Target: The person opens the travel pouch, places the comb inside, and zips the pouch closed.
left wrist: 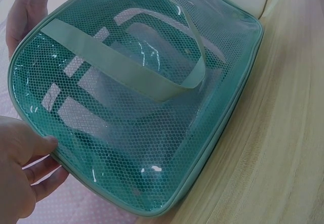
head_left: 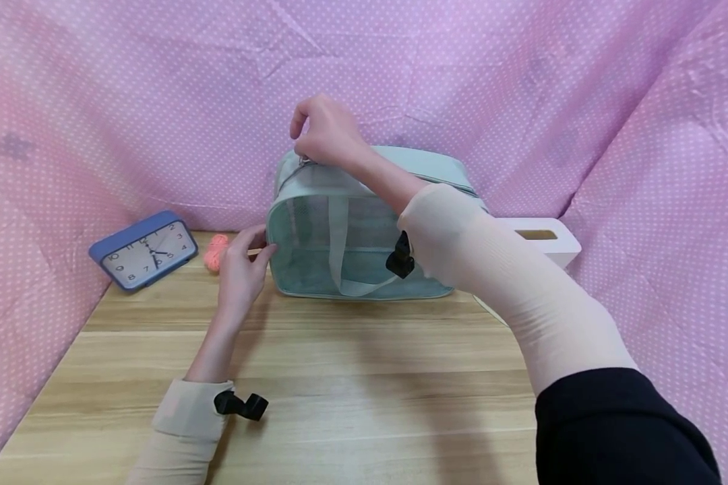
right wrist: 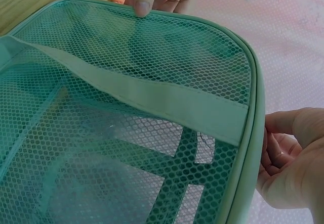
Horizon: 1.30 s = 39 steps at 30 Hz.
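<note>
A mint-green mesh bag (head_left: 376, 269) stands upright on the wooden table, its clear front panel crossed by a pale strap handle (head_left: 338, 242). My left hand (head_left: 243, 269) grips the bag's left side edge, thumb (left wrist: 46, 144) on the front rim and fingers round the side. Over the bag's top left corner, my right hand (head_left: 330, 135) is curled at the zipper, pinching the metal zipper pull (head_left: 304, 161). From the right wrist view, the right hand's (right wrist: 293, 158) bent fingers sit right at the top edge, and the pull is hidden there.
A blue alarm clock (head_left: 148, 252) leans at the far left. Beside my left hand lies a coral yarn ball (head_left: 216, 253). Behind my right forearm stands a white box with a slot (head_left: 552, 236). Pink dotted cloth (head_left: 218, 101) hangs round the table (head_left: 315, 391).
</note>
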### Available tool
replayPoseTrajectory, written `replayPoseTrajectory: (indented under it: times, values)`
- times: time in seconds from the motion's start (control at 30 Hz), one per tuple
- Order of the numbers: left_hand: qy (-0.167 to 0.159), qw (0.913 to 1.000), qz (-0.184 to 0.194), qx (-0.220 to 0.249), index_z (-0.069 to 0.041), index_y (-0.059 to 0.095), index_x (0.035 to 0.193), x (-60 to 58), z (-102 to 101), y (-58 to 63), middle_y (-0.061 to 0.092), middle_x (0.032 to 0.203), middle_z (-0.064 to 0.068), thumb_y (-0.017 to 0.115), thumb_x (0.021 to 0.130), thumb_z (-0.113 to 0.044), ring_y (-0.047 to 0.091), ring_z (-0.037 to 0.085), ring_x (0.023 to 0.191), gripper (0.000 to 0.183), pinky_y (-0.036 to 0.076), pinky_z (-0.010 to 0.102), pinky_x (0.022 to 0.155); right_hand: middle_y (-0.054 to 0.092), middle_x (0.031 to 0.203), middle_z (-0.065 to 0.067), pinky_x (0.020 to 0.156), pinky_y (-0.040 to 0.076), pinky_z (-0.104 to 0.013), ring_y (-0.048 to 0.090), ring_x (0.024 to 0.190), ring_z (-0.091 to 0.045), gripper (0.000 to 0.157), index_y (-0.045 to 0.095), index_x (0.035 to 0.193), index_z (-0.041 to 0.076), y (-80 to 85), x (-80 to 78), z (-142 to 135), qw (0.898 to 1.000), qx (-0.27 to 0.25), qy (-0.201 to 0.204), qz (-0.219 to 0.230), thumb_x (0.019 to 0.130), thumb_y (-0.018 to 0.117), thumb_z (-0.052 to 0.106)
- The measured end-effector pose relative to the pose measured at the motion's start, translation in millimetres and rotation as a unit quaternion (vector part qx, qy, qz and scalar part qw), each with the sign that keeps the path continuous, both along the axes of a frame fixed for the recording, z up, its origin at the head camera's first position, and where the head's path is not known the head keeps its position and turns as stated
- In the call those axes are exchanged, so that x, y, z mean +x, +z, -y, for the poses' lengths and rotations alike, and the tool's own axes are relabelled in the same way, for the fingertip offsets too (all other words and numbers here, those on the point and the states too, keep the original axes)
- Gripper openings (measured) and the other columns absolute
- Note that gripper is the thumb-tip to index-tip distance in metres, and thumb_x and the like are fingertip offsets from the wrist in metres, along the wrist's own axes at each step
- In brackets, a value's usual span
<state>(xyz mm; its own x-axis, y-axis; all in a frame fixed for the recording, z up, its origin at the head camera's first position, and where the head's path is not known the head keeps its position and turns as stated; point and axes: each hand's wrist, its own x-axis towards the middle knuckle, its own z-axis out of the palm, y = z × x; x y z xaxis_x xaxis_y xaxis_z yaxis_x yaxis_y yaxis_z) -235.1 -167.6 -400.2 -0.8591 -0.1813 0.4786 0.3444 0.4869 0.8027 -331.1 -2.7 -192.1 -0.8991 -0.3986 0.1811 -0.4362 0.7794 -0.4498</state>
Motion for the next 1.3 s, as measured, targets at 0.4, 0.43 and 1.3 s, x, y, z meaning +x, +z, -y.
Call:
replayPoseTrajectory:
  times: [0.4,0.43,1.3]
  values:
    - [-0.003,1.0,0.0,-0.005,-0.001,0.07,0.125,1.3,0,0.4,0.073,0.116,0.021,0.068,0.095,0.002,0.071,0.034,0.107,0.03,0.044,0.001,0.074,0.068,0.076,0.007,0.066,0.047,-0.019,0.06,0.066,-0.007,0.007,0.067,0.096,0.014,0.6,3.3,-5,1.0,-0.016,0.014,0.009,0.089,0.066,0.012]
    - [-0.003,1.0,0.0,-0.006,-0.001,0.07,0.125,1.4,0,0.5,0.073,0.116,0.021,0.068,0.095,0.002,0.071,0.033,0.107,0.03,0.045,0.001,0.074,0.067,0.073,0.009,0.066,0.048,-0.019,0.062,0.066,-0.007,0.006,0.067,0.097,0.013,0.6,4.1,-6,0.999,-0.024,0.019,0.013,0.091,0.066,0.013]
    - [0.002,1.0,0.0,-0.008,0.0,0.07,0.124,0.5,1,0.7,0.073,0.114,0.021,0.069,0.095,0.001,0.071,0.032,0.106,0.029,0.048,0.006,0.076,0.073,0.094,-0.004,0.086,0.059,-0.031,0.067,0.087,-0.021,0.014,0.069,0.107,0.01,7.0,34.5,-88,0.924,-0.375,0.071,0.019,0.094,0.072,0.011]
